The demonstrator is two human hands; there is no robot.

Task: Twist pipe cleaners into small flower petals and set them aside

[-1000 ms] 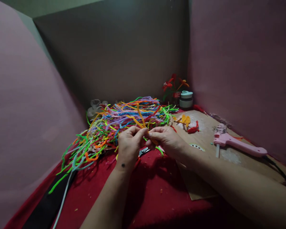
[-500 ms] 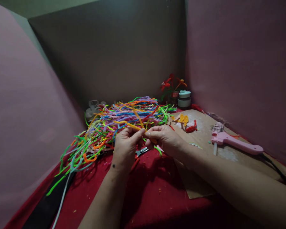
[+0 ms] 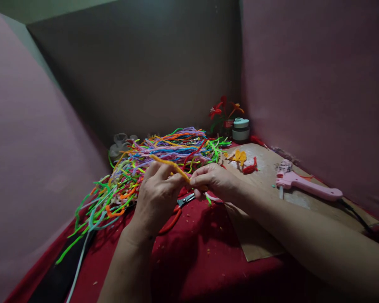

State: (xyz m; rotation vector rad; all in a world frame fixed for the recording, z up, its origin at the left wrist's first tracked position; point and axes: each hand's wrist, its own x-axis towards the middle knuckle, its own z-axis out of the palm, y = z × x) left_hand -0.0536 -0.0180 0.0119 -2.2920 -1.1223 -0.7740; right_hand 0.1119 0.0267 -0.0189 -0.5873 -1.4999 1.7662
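An orange-yellow pipe cleaner (image 3: 169,163) is pinched between my two hands above the red cloth. My left hand (image 3: 158,193) is closed near its middle, fingers curled, with one end sticking out up and to the left. Fingertips of my right hand (image 3: 213,179) press together on the folded part, most of which they hide. Just below the hands lie scissors (image 3: 170,224) with red handles, partly covered by my left hand. Behind them spreads a large pile of many-coloured pipe cleaners (image 3: 173,151).
At the right, a pink glue gun (image 3: 312,185) rests on a brown board (image 3: 265,246), near yellow petal shapes (image 3: 240,156) and a red twisted piece (image 3: 250,166). Red flowers (image 3: 216,110) and a lidded jar (image 3: 240,129) stand behind. A white cord (image 3: 78,265) runs down the left.
My left hand has turned over, its back now facing up. The pipe cleaner strand that stuck upward is no longer seen standing. More of the scissors shows.
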